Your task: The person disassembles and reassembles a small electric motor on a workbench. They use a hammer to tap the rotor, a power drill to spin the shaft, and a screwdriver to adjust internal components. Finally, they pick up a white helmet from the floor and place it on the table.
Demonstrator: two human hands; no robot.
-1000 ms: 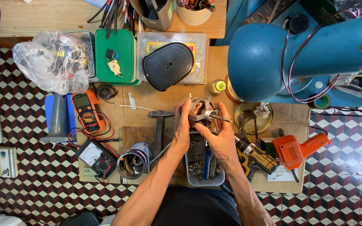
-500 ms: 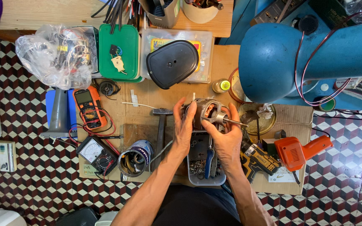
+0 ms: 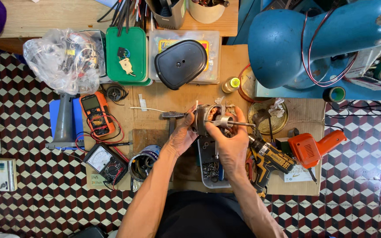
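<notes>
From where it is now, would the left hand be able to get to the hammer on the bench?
Probably yes. The left hand grips the motor part, but the hammer lies right beside its fingers with nothing over it; the hand must let go first.

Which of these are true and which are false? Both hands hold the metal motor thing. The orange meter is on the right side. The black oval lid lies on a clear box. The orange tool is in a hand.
1. Both the left hand and the right hand hold the small motor: true.
2. The orange meter is on the right: false, it lies left of the hands.
3. The black oval lid lies on a clear box: true.
4. The orange tool is in a hand: false, it rests on the bench.
</notes>
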